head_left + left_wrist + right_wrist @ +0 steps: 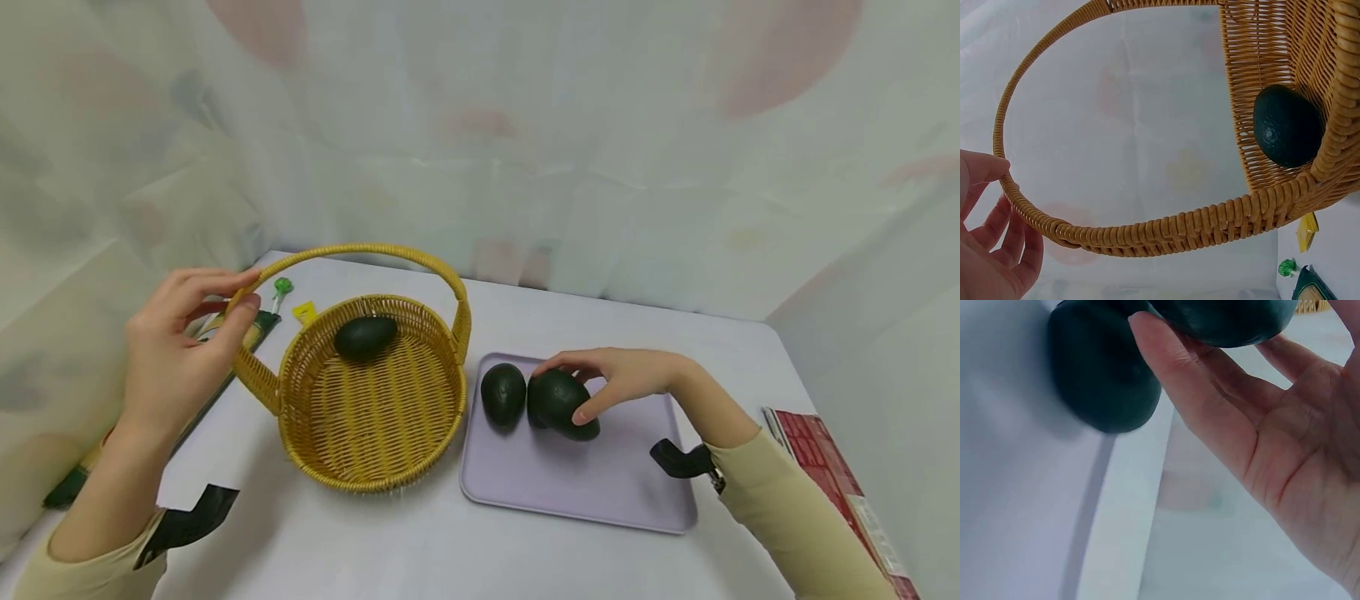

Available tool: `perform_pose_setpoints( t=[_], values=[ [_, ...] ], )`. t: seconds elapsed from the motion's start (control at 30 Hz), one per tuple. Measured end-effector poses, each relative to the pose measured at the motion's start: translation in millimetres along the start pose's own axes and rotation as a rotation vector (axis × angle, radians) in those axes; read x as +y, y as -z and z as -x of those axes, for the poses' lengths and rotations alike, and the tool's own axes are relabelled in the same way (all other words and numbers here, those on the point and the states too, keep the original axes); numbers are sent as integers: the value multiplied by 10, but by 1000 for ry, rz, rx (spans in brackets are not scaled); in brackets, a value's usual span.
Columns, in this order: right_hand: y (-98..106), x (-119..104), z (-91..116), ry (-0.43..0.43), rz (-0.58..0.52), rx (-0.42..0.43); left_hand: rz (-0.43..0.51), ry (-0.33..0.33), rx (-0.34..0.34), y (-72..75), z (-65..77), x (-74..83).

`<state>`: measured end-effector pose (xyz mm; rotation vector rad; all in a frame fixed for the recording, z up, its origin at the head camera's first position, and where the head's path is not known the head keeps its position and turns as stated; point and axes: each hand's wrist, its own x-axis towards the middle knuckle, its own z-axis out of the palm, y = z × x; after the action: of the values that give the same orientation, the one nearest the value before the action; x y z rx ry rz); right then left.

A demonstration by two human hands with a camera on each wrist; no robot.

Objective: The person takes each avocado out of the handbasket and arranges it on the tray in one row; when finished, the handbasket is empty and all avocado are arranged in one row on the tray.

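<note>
A round yellow wicker basket [375,417] stands with its tall handle [360,248] up, and one dark green avocado [365,337] lies inside against its far wall. My left hand [187,333] pinches the left side of that handle between thumb and fingers. Over the pale purple tray [585,487], my right hand [622,379] grips an avocado [562,400] from above, thumb on its near side. Another avocado [533,404] is mostly hidden behind the held one. A further avocado [503,394] rests at the tray's left end.
Left of the basket lie a green lollipop-like item [282,286], a small yellow piece [304,312] and a long dark green package [262,325], partly behind my left hand. A red printed booklet [817,458] is at the right edge. A pale patterned curtain [480,167] closes off the back.
</note>
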<state>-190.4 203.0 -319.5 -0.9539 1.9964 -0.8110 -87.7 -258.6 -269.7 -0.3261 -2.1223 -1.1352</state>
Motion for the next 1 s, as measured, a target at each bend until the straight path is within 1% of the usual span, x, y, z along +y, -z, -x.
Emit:
perform_pose_setpoints(
  t=[0.2, 0.37, 0.5, 0.67, 0.7, 0.9, 1.0],
  values=[
    [-57, 172, 220, -71, -67, 80, 24, 2, 21, -6, 13, -14],
    [-111, 301, 364, -91, -115, 140, 37, 6, 32, -12, 13, -13],
    [-158, 384, 456, -111, -156, 190, 23, 6, 23, -10, 9, -10],
    [-238, 473, 509, -149, -215, 255, -4, -2, 5, 11, 7, -19],
    [-257, 492, 511, -156, -242, 266, -6, -3, 3, 13, 7, -21],
    [-375, 638, 461, -191, -401, 348, 5, 3, 15, 7, 12, -18],
    [-421, 690, 436, -216, -423, 399, 18, 6, 23, -8, 11, -4]
  ],
)
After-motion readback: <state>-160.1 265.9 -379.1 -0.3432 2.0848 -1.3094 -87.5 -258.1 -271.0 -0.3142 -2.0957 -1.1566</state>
